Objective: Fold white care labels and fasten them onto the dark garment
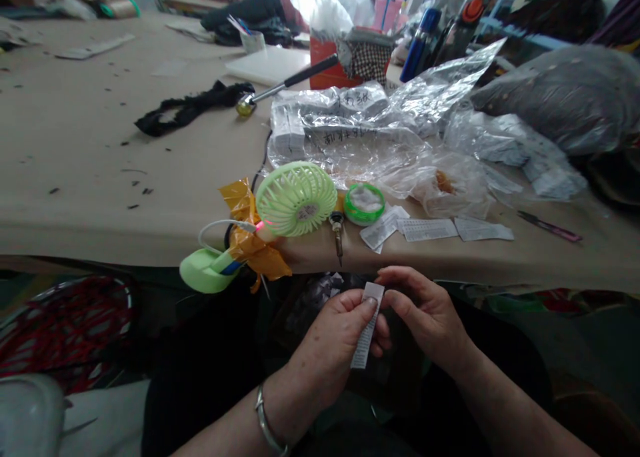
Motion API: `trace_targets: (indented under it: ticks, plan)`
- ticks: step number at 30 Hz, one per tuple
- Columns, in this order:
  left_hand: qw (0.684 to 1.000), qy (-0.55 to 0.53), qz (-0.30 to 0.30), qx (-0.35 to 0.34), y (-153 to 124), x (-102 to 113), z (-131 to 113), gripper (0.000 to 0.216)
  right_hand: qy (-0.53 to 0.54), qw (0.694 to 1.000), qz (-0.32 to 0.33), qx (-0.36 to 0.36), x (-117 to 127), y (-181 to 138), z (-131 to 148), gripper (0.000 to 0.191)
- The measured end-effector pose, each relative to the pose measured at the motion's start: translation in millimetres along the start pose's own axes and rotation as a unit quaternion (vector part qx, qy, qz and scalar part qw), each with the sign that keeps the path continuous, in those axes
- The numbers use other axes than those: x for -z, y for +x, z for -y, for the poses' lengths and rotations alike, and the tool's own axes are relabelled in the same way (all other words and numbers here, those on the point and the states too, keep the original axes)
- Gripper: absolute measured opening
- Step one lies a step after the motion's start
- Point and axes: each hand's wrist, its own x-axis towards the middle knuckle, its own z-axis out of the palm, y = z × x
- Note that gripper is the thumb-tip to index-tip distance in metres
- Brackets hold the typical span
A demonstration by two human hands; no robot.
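Both hands are below the table's front edge, over dark fabric on my lap. My left hand (334,340) pinches a narrow white printed label strip (367,327) between thumb and fingers; a silver bracelet sits on that wrist. My right hand (425,313) is curled beside it, its fingertips touching the strip's upper end. On the table just above lie three loose white labels (430,229) and a green ring-shaped tape roll (365,203).
A pale green mini fan (296,198) is taped to the beige table's (75,143) front edge with orange tape. Clear plastic bags of label bundles (350,133), a black-handled hammer (287,83), a black cloth strip (190,108) and pink snips (549,226) lie on the table. A red wire basket (65,327) stands lower left.
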Motion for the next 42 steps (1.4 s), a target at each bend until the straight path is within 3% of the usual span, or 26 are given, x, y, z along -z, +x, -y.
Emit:
trace_targets:
  ticks: [5,9,13,17,21,26,33,42]
  plan:
    - [0.998,0.039,-0.027,-0.034,-4,5,0,0.023,0.138,0.985,0.027,-0.102,-15,11,7,0.013]
    - [0.996,0.054,-0.046,-0.057,-7,9,0,0.024,0.160,0.979,0.038,-0.121,-25,18,12,0.016]
    - [0.984,0.102,-0.081,-0.124,-7,17,-3,0.021,0.145,0.984,0.041,-0.099,-30,25,16,0.014]
    - [0.948,0.177,-0.140,-0.223,-4,28,-4,0.014,0.053,0.997,0.031,-0.054,-34,31,22,0.012]
    - [0.911,0.246,-0.191,-0.270,-2,37,-6,0.015,-0.046,0.999,0.021,0.009,-36,36,26,0.012]
    - [0.869,0.310,-0.217,-0.319,0,40,-13,0.013,-0.081,0.996,0.007,0.037,-37,40,27,0.013]
    - [0.846,0.339,-0.223,-0.346,4,42,-13,0.015,-0.098,0.993,0.002,0.063,-36,41,26,0.011]
    - [0.852,0.337,-0.233,-0.327,6,42,-15,0.016,-0.106,0.992,-0.004,0.070,-37,44,25,0.012]
